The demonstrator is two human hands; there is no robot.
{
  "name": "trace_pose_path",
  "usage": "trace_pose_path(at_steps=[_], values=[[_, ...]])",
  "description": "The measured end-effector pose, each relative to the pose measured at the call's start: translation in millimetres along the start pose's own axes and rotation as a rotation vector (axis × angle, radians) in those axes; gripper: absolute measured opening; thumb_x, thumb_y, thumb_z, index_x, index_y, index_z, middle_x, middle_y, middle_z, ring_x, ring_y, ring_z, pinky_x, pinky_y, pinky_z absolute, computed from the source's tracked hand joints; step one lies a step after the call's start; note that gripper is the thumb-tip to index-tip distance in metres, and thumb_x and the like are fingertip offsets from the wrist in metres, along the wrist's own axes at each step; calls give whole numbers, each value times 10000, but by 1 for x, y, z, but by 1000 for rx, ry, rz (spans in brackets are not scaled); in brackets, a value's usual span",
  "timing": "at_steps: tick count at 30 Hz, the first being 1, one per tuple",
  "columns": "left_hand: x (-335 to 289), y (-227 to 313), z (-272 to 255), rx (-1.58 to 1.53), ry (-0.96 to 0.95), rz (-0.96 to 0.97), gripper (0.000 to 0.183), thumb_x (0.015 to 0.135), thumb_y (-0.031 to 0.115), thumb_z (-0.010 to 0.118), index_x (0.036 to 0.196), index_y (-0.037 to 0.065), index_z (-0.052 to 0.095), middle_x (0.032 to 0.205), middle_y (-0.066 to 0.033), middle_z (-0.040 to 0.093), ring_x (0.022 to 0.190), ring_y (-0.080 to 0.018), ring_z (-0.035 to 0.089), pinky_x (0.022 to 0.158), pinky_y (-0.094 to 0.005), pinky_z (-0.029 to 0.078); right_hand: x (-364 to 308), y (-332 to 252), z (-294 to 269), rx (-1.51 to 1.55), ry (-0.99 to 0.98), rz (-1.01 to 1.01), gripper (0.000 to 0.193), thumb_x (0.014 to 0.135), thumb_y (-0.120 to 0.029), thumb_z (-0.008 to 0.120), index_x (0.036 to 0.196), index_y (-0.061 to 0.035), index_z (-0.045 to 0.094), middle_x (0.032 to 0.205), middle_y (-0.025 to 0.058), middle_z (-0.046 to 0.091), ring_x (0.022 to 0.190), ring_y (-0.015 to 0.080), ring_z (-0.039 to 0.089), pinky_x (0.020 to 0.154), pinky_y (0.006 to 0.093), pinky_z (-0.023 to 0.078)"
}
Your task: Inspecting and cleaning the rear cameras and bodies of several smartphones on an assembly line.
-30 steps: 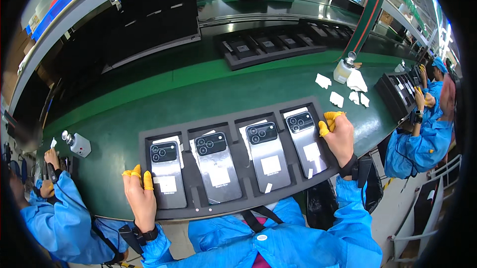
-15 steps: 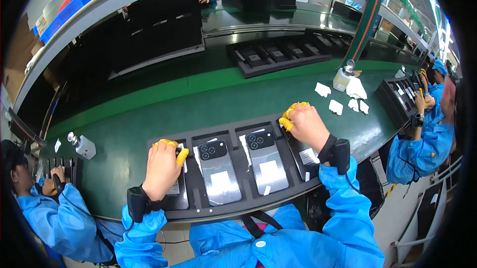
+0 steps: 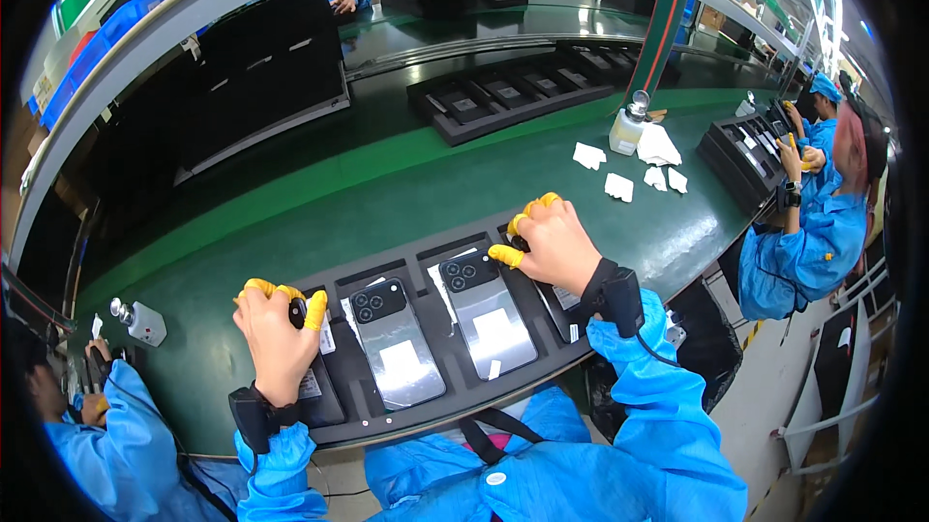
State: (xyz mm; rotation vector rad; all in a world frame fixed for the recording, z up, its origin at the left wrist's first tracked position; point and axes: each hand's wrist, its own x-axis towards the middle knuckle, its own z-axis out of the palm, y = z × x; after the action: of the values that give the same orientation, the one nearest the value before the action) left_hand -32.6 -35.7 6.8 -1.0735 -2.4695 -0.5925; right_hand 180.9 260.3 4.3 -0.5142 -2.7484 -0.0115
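"Black tray on green table: contents?"

"Four phones. My left hand curls half-closed over the leftmost phone, my right hand likewise over the rightmost; whether they grip, I cannot tell."

Worktop, near edge: tray, four phones side by side in its compartments. Left hand at leftmost phone, right hand at rightmost. Bottle left of tray. Behind tray, to right: another bottle, wipes before and beside it. Farther back: second tray.
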Motion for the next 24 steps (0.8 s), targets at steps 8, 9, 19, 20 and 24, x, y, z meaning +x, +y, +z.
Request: trace_pose_path(at_steps=[8, 9, 19, 20, 24], values=[[17, -10, -2, -48, 165, -2, 274, 710, 156, 798, 891, 3, 660, 1074, -204, 562, 1005, -392, 542, 889, -452, 440, 21, 12, -9, 226, -45, 13, 406, 762, -198, 762, 1074, 4, 598, 1120, 246, 512, 1021, 477, 532, 869, 531, 487], [27, -12, 0, -44, 148, 8, 280, 714, 171, 800, 890, -1, 665, 1076, -208, 567, 1012, -395, 545, 883, -450, 447, 35, 16, -3, 216, -31, -2, 389, 761, -202, 762, 1044, 4, 593, 1113, 246, 513, 1034, 474, 534, 861, 523, 495], [41, 44, 32, -162, -105, 314, 297, 839, 231, 726, 991, -14, 657, 1067, -231, 599, 991, -422, 560, 880, -492, 456, 50, -40, 0, 307, -62, -130, 190, 805, -179, 680, 814, 11, 683, 884, 233, 675, 813, 410, 682, 715, 496, 556], [35, 58, 35, -180, -199, 296, 257, 840, 205, 722, 953, -17, 659, 1029, -226, 604, 972, -418, 563, 860, -484, 462, 44, -47, 10, 292, -85, -172, 142, 770, -126, 661, 832, -2, 689, 890, 220, 677, 812, 405, 683, 708, 504, 556], [17, 69, 51, -47, -41, 382, 181, 836, 173, 709, 879, 4, 665, 915, -169, 583, 863, -380, 567, 791, -466, 466, 23, -66, 37, 109, 68, -302, 135, 786, -165, 668, 842, -45, 696, 901, 117, 644, 880, 298, 646, 773, 404, 522]])
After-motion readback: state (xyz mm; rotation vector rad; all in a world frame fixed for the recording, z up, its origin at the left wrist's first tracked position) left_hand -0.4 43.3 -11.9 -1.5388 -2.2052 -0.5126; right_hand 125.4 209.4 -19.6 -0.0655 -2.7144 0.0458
